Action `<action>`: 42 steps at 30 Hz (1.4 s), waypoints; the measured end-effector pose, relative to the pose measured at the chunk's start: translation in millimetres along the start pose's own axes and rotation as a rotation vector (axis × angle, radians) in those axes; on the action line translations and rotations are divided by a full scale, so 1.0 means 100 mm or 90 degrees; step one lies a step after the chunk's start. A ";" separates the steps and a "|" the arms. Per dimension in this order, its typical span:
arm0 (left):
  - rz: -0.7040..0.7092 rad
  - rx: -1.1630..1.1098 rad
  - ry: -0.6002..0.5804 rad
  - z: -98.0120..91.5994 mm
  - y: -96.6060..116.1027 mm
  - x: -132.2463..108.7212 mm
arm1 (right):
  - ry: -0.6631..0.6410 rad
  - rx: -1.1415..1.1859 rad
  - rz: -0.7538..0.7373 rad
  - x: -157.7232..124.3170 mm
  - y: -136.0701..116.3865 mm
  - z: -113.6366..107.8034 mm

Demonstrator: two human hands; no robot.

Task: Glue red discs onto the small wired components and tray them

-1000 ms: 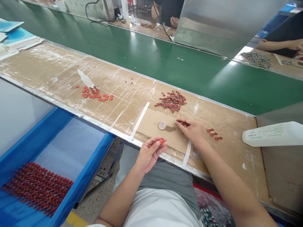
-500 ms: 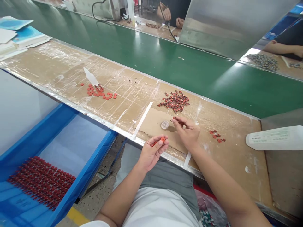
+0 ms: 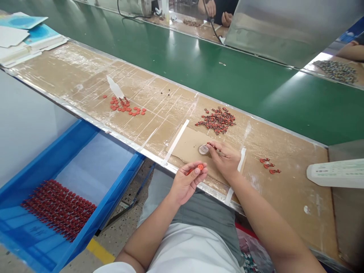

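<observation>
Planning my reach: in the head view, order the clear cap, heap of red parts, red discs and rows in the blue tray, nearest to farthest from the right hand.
Right hand:
1. Clear cap, at its fingertips.
2. Heap of red parts, straight ahead.
3. Red discs, far left on the bench.
4. Rows in the blue tray, lower left.

The left hand (image 3: 187, 182) pinches a red part (image 3: 196, 168) with an orange disc, while the right hand (image 3: 224, 161) holds a thin piece at a small clear cup (image 3: 203, 149) on a cardboard sheet (image 3: 184, 151). A heap of red parts (image 3: 216, 120) lies just beyond, loose red discs (image 3: 125, 108) further left, and three parts (image 3: 269, 165) right. Rows of red parts (image 3: 58, 209) fill a blue tray (image 3: 119, 178) below the bench.
</observation>
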State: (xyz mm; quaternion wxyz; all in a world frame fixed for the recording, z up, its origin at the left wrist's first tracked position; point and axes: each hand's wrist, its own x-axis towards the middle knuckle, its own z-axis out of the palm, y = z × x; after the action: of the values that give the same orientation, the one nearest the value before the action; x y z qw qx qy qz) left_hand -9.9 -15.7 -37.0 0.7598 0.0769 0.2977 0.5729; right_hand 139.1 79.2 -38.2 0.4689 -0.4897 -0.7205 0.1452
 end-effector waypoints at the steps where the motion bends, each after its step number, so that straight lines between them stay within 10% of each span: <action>1: -0.001 0.002 -0.006 0.00 0.00 0.00 | -0.002 0.000 -0.006 0.00 0.01 0.00; 23: 0.003 -0.033 0.047 0.06 0.02 -0.01 | 0.051 0.054 0.075 -0.02 0.02 0.00; 42: 0.053 0.015 0.029 0.20 -0.03 -0.15 | 0.075 0.291 0.131 -0.59 -0.63 -0.29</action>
State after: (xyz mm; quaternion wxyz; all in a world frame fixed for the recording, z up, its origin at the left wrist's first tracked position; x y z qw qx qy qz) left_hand 0.9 -26.3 -16.2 0.7274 0.0849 0.3180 0.6021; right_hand 131.5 -7.4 -12.7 0.5915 -0.4494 -0.5867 0.3224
